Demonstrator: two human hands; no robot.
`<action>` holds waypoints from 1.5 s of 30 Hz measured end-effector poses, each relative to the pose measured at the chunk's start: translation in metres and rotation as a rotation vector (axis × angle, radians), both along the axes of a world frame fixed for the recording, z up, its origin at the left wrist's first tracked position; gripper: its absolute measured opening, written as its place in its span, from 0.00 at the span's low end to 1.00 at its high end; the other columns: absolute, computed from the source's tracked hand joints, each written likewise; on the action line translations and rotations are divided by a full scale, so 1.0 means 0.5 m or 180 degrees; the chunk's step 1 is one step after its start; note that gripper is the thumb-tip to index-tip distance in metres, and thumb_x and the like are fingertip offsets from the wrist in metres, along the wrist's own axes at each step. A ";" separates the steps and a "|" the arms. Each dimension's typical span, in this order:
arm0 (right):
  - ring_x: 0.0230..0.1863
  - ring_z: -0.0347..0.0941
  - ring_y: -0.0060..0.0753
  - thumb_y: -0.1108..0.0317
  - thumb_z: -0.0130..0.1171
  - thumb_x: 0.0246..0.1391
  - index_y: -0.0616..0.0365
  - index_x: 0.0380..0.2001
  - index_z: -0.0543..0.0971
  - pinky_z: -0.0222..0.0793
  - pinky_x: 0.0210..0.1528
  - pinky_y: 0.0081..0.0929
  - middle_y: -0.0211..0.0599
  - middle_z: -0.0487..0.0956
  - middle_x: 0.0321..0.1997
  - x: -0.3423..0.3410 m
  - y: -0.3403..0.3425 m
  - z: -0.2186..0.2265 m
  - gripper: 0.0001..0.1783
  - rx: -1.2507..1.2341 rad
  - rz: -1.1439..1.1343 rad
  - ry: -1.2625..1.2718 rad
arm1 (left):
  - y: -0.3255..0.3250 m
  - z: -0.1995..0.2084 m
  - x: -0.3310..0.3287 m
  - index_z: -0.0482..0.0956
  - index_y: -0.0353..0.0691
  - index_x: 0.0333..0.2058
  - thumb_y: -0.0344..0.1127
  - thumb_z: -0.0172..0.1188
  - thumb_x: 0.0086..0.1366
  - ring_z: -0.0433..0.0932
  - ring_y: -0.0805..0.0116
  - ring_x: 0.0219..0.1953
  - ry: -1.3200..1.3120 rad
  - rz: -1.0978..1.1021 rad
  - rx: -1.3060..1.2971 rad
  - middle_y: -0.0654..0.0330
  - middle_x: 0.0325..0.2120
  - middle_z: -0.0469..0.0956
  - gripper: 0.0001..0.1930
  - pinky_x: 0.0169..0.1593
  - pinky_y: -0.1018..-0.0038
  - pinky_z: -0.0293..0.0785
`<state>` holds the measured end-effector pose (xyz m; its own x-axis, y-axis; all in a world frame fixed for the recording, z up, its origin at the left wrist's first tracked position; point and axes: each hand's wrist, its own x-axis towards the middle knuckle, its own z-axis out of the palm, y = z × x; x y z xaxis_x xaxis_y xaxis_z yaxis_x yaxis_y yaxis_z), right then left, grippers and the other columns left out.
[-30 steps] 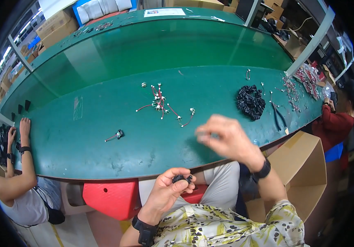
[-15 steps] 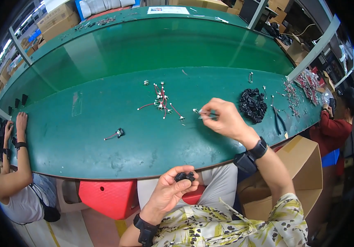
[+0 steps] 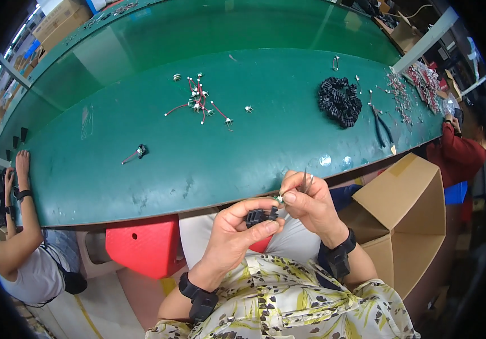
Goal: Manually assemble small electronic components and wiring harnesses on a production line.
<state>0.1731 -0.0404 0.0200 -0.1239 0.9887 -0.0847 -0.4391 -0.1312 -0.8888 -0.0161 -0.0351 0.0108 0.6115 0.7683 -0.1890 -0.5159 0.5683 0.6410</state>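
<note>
My left hand point(image 3: 234, 229) is closed around a small black plastic part point(image 3: 258, 217), held just off the table's near edge. My right hand point(image 3: 313, 208) meets it there, with slim metal tweezers point(image 3: 305, 181) standing up between its fingers. A tiny green and white circuit board point(image 3: 278, 199) sits between the fingertips of both hands, just above the black part. On the table lies a loose pile of small boards with red wires point(image 3: 197, 100). One small board point(image 3: 248, 109) rests apart to its right, and a black part with a wire point(image 3: 142, 151) lies to the left.
A heap of black parts point(image 3: 340, 103) and pliers point(image 3: 382, 127) lie on the right of the green table point(image 3: 197, 181). Beyond are scattered wired pieces point(image 3: 404, 96). An open cardboard box point(image 3: 404, 226) and red stool point(image 3: 144, 246) stand below. People work at both ends.
My right hand has come back from the middle of the table to my left hand. The left hand has risen slightly, and the view has tilted down.
</note>
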 end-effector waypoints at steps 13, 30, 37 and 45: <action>0.25 0.70 0.19 0.77 0.71 0.41 0.59 0.30 0.83 0.61 0.24 0.16 0.33 0.79 0.29 0.052 -0.047 0.025 0.09 0.1680 -0.0286 -0.2419 | -0.029 -0.012 0.002 0.76 0.35 0.48 0.21 0.62 0.60 0.79 0.69 0.45 0.0140 -0.0215 0.0244 0.56 0.44 0.77 0.17 0.50 0.74 0.77; 0.29 0.77 0.31 0.81 0.66 0.43 0.61 0.31 0.82 0.73 0.28 0.24 0.38 0.80 0.30 0.012 -0.089 0.038 0.09 0.1768 -0.1082 -0.2872 | -0.032 -0.040 0.030 0.72 0.36 0.53 0.23 0.59 0.62 0.76 0.65 0.52 -0.0773 -0.0016 -0.0157 0.52 0.51 0.75 0.19 0.57 0.67 0.74; 0.26 0.74 0.27 0.79 0.68 0.42 0.59 0.31 0.82 0.69 0.25 0.21 0.35 0.79 0.29 0.009 -0.086 0.033 0.09 0.1819 -0.1095 -0.2955 | -0.031 -0.039 0.032 0.73 0.36 0.53 0.22 0.59 0.62 0.76 0.65 0.51 -0.0738 -0.0013 -0.0164 0.51 0.51 0.75 0.19 0.57 0.67 0.75; 0.24 0.73 0.24 0.78 0.69 0.41 0.58 0.30 0.82 0.67 0.21 0.19 0.34 0.79 0.28 0.011 -0.086 0.031 0.10 0.2016 -0.1131 -0.3194 | -0.029 -0.046 0.038 0.73 0.37 0.52 0.22 0.61 0.61 0.77 0.66 0.50 -0.0410 0.0131 0.0292 0.52 0.49 0.76 0.19 0.54 0.66 0.77</action>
<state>0.1783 -0.0836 0.0358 0.0031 0.8555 0.5178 0.5490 0.4313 -0.7159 0.0029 -0.0497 -0.0121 0.5937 0.8037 -0.0390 -0.6189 0.4871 0.6162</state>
